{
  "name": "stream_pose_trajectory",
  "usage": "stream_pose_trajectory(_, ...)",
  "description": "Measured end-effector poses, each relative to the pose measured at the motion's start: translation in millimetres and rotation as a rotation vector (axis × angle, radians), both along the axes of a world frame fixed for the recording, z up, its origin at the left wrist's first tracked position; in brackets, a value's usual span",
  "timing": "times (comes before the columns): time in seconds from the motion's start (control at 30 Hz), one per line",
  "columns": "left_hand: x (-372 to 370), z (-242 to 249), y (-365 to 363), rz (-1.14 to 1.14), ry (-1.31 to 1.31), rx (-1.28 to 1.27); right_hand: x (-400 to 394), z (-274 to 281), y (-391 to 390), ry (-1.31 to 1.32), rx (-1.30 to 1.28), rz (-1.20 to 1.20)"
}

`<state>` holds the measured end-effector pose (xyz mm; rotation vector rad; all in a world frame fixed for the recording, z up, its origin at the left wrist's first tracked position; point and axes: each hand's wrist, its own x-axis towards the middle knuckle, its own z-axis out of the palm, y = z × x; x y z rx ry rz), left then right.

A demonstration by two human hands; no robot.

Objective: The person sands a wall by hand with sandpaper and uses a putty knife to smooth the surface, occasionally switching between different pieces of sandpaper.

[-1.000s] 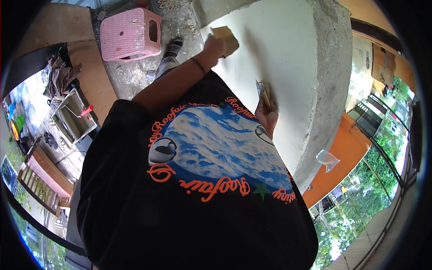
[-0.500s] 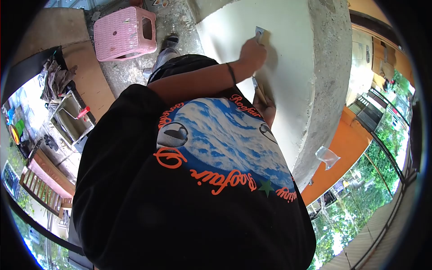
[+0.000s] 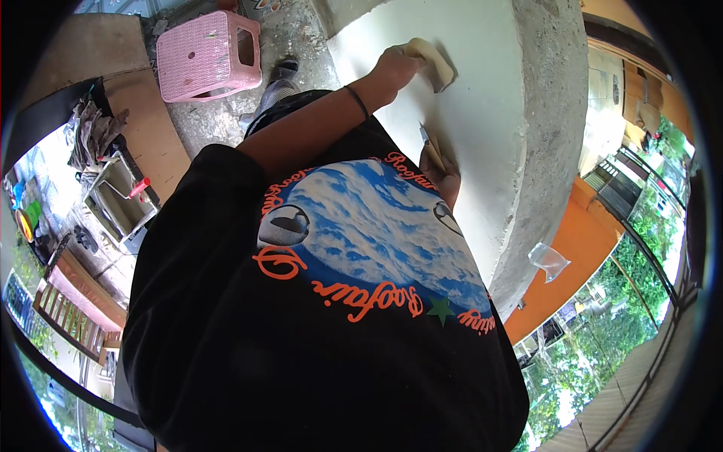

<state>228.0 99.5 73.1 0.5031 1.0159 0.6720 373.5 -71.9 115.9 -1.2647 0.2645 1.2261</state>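
My left hand [image 3: 393,66] reaches across my body and presses a tan sanding pad [image 3: 437,64] flat against the cream face of a pillar [image 3: 489,113]. Lower down, close to my chest, my right hand [image 3: 446,175] grips a putty knife [image 3: 427,140] with its metal blade pointing up along the same cream face. My black printed T-shirt [image 3: 339,301] fills the lower part of the view and hides my right wrist. My foot [image 3: 280,83] stands on the concrete floor near the pillar's base.
The pillar's side [image 3: 553,120] is rough bare concrete. A pink plastic stool [image 3: 207,54] stands on the floor; a wooden board [image 3: 147,124], rags [image 3: 94,124] and a paint tray with a red-handled roller [image 3: 120,197] lie left. A plastic bag [image 3: 548,264] hangs right, railing and trees beyond.
My left hand swept the pad rightward across the cream face, then slid back a little to the left. My right hand with the putty knife has stayed almost still.
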Motion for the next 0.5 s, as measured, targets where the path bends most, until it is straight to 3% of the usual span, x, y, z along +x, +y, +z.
stream_pose_trajectory(0.07,4,-3,-5,0.13,0.052,0.173,-1,1,-2,-0.009,0.032,0.016)
stream_pose_trajectory(0.3,21,-5,-3,0.233,0.348,0.111,-6,4,-4,-0.041,0.036,0.015)
stream_pose_trajectory(0.37,24,-6,-3,0.289,0.48,0.081,-6,-1,-8,-0.049,0.171,0.073)
stream_pose_trajectory(0.5,15,-5,-3,0.018,0.257,0.069,-6,0,-3,-0.073,0.055,0.043)
